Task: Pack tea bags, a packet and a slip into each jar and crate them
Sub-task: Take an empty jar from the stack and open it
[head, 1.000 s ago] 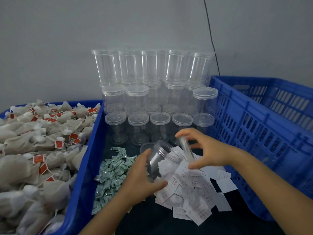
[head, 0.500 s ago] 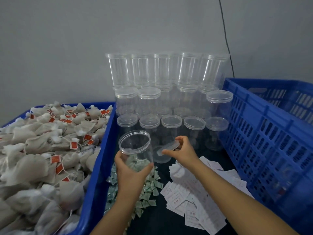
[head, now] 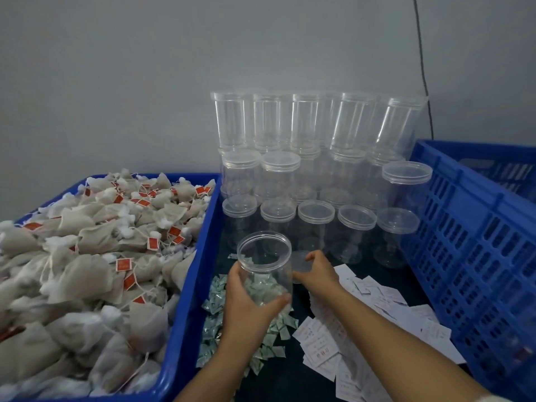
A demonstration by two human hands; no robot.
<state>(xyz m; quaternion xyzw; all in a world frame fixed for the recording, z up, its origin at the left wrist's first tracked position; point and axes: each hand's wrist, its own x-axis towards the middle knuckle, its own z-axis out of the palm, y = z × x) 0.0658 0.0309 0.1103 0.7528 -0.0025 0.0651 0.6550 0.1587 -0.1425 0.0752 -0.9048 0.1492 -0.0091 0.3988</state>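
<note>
The left hand (head: 246, 303) grasps an open, upright clear jar (head: 264, 264) around its lower body, above the green packets (head: 275, 329). At the jar's 3 o'clock, the right hand (head: 317, 272) rests over a clear lid (head: 300, 261) lying on the dark table (head: 290, 378); whether its fingers grasp the lid cannot be determined. Paper slips (head: 342, 343) lie at 4 o'clock. Tea bags (head: 87, 256) fill the blue bin (head: 185, 309) at 9 o'clock. Lidded jars (head: 316, 175) stand stacked at 12 o'clock; the blue crate (head: 470, 256) stands at 3 o'clock.
</note>
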